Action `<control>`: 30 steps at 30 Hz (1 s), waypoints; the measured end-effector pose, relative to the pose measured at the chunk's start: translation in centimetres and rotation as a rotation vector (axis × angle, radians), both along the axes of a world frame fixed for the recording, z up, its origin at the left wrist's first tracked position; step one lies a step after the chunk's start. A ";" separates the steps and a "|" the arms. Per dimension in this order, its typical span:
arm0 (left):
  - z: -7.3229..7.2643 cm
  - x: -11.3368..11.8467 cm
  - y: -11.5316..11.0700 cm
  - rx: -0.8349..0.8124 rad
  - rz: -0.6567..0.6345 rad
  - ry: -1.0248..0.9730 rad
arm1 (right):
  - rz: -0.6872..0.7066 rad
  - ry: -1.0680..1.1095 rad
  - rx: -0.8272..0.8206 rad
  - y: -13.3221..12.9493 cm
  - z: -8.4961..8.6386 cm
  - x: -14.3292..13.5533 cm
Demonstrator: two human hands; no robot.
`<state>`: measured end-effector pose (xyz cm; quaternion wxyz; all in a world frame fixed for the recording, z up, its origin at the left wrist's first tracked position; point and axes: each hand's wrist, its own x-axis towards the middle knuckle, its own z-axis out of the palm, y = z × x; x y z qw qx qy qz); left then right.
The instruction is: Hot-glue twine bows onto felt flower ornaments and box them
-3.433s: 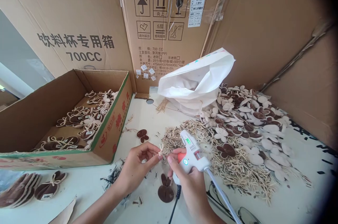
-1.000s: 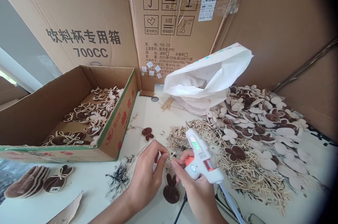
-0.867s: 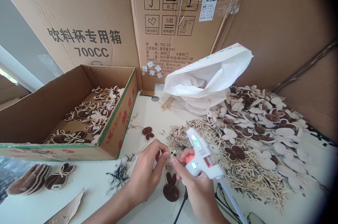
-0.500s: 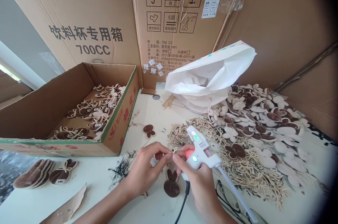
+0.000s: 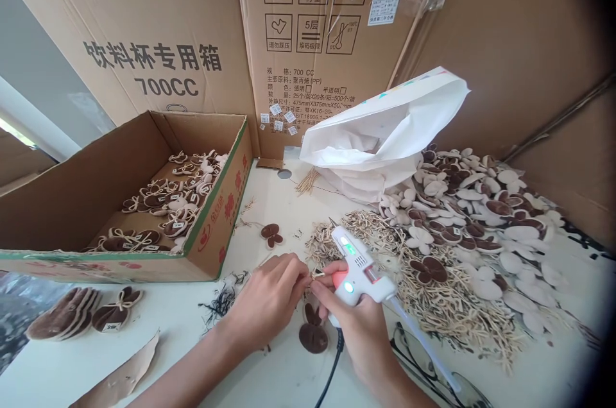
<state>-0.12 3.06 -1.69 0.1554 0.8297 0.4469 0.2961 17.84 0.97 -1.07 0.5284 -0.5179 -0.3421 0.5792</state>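
My right hand [image 5: 360, 324] is wrapped round a white hot glue gun [image 5: 357, 260] with a lit green light and a clear glue stick at its back. Its thumb and forefinger also pinch a short cream cord [image 5: 317, 272]. My left hand [image 5: 274, 292] is closed on the other side of that cord; its fingertips partly hide it. Just below the fingers, a brown rabbit-head felt piece [image 5: 314, 336] lies face up on the table. Another brown rabbit piece [image 5: 272, 235] lies farther back, beyond my left hand.
Cord scraps [image 5: 462, 312] and a heap of rabbit pieces [image 5: 481, 203] spread on the right, near a white bag [image 5: 366, 151]. Glasses [image 5: 418, 357] lie by my right forearm. An open carton [image 5: 206, 235] at left holds bow-tied pieces. A stack of brown pieces [image 5: 65, 315] stands before it.
My left hand has turned so its back faces up, with its fingers bunched closer at the cord. The glue gun has shifted slightly left. The view has tilted a little.
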 end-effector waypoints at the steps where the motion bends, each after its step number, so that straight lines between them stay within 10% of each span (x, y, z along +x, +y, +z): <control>1: 0.1 -0.1 0.2 0.061 -0.027 0.083 | -0.002 0.002 0.000 0.0 -0.1 0.0; 9: 0.7 -0.7 1.0 0.312 -0.123 0.370 | 0.015 0.010 0.012 -0.4 -0.4 -0.6; 30: 0.9 -2.0 1.7 0.371 0.146 0.133 | 0.226 0.117 -0.011 -1.1 0.4 0.5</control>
